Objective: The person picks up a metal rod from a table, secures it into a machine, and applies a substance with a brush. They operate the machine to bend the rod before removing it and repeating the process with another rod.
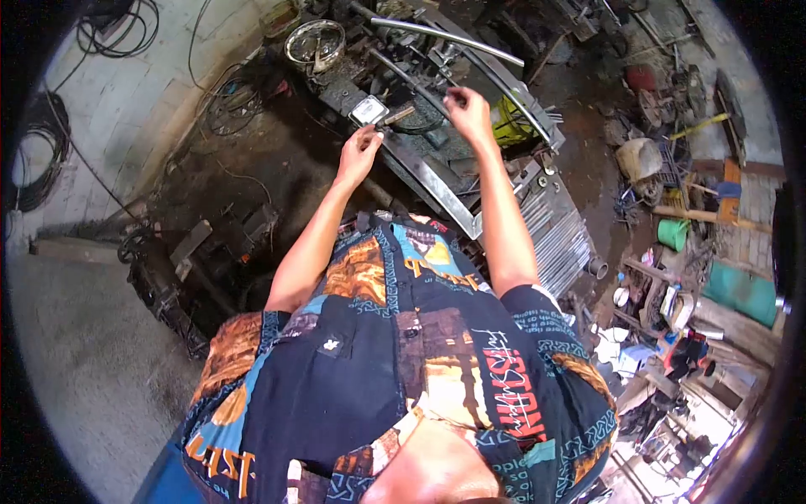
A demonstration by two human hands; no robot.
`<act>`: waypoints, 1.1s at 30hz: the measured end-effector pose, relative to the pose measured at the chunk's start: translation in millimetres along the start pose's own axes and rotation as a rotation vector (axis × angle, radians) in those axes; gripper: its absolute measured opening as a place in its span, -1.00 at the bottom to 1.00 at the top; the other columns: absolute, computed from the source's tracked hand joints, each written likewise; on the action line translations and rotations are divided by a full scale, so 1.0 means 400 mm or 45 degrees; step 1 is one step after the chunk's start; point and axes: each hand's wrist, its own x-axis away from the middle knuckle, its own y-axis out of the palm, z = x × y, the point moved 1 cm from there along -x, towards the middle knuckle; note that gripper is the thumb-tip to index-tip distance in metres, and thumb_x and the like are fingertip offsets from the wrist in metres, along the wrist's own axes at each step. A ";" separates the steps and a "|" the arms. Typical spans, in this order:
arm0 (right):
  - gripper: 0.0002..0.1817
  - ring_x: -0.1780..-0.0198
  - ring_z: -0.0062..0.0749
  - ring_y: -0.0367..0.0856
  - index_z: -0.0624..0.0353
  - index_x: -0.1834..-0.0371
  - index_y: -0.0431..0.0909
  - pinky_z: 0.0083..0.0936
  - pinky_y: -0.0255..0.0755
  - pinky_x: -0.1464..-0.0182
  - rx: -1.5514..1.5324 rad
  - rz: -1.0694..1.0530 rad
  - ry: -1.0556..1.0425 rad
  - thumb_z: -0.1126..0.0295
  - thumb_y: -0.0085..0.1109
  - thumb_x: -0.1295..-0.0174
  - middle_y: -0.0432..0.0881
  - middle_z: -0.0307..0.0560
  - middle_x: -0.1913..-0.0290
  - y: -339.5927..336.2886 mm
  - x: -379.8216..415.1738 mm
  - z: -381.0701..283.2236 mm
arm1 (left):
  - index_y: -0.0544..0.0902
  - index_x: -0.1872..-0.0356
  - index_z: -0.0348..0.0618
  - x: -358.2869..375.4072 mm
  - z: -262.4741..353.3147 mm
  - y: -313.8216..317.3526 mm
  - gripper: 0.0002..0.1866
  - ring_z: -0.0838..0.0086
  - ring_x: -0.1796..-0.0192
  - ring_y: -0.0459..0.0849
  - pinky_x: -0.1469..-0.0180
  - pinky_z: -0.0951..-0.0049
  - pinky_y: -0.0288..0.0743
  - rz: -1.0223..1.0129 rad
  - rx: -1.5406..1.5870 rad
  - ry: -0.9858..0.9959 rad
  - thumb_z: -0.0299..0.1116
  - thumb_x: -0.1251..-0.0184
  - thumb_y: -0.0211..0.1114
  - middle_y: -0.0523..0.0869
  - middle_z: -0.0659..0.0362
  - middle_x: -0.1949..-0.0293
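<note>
My left hand reaches forward to a dark, greasy machine and grips a short metal piece beside a small white tag plate. Farther forward, my right hand has its fingers pinched on a thin part on top of the machine; that part is too small to identify. A long shiny metal bar runs across the machine beyond both hands. A bright flat metal strip slants below my hands, between my forearms.
A bundle of thin metal rods lies right of my right arm. Cluttered tools, a green cup and scrap fill the right side. A handwheel sits at the machine's far left. Black cables hang on the left wall. Bare concrete floor lies lower left.
</note>
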 end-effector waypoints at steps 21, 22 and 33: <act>-0.35 -0.26 0.05 0.46 -0.01 -0.21 0.51 0.15 0.19 -0.30 0.680 -0.284 -0.091 -0.10 0.28 -0.09 0.60 0.06 -0.13 0.036 -0.419 0.066 | 0.58 -0.08 -0.34 -0.251 0.027 0.091 -0.60 0.18 0.02 0.71 -0.03 0.27 0.56 -0.576 -0.630 0.043 -0.28 -0.32 0.24 0.71 -0.09 0.06; -0.36 -0.25 0.03 0.46 -0.01 -0.20 0.51 0.19 0.16 -0.30 0.726 -0.273 -0.083 -0.11 0.27 -0.10 0.60 0.04 -0.14 0.037 -0.422 0.057 | 0.58 -0.08 -0.34 -0.261 0.028 0.094 -0.60 0.18 0.02 0.71 -0.03 0.27 0.56 -0.592 -0.624 0.040 -0.28 -0.32 0.24 0.71 -0.09 0.06; -0.35 -0.24 0.02 0.51 -0.09 -0.27 0.41 0.27 0.14 -0.31 0.900 -0.432 0.097 -0.10 0.22 -0.14 0.62 0.05 -0.14 0.020 -0.362 0.038 | 0.50 -0.16 -0.32 -0.221 -0.033 0.152 -0.51 -0.01 -0.16 0.55 -0.23 0.19 0.43 -0.765 -0.873 0.198 -0.35 -0.21 0.29 0.58 -0.18 -0.09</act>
